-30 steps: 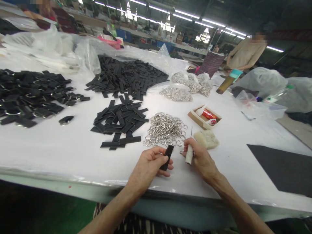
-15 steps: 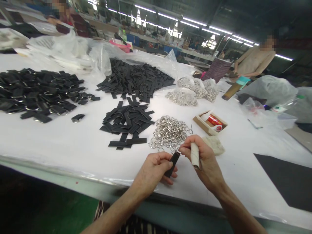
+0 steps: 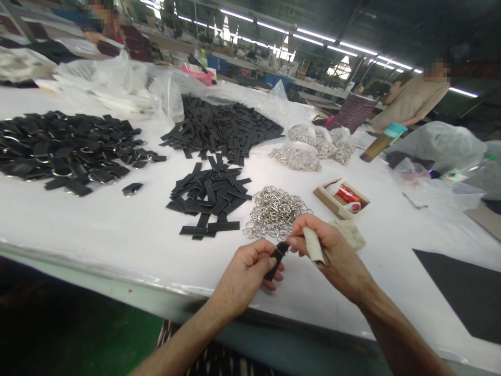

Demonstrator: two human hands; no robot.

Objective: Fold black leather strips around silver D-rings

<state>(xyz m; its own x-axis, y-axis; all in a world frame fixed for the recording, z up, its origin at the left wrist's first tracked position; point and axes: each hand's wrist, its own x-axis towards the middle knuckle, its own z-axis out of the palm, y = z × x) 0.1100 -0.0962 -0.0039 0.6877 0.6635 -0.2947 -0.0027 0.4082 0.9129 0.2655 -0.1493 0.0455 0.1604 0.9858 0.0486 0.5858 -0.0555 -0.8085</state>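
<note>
My left hand (image 3: 250, 269) is closed, pinching a short black strap (image 3: 277, 261) between thumb and fingers. A silvery metal D-ring (image 3: 281, 251) sits around the strap near its upper end. At that end are the closed fingertips of my right hand (image 3: 324, 248); whether they grip the strap or the ring is hidden. A cream-wrapped handle (image 3: 313, 244) is held in my right hand, and its tool end cannot be made out. Just beyond my hands lies a heap of metal rings (image 3: 276, 211), with a small pile of black straps (image 3: 207, 190) to its left.
Farther back is a larger strap pile (image 3: 223, 125). Straps with rings (image 3: 66, 149) are heaped at the left. Bagged rings (image 3: 299, 154), an open small box (image 3: 326, 203), a folded cloth (image 3: 350, 233), a bottle (image 3: 381, 143) and a black sheet (image 3: 457, 292) lie rightward. A person (image 3: 417, 102) stands beyond.
The ring has gone from the strap's tip to around the strap, whose end now looks bent. The wrapped handle has tilted in my right hand. The view has shifted slightly.
</note>
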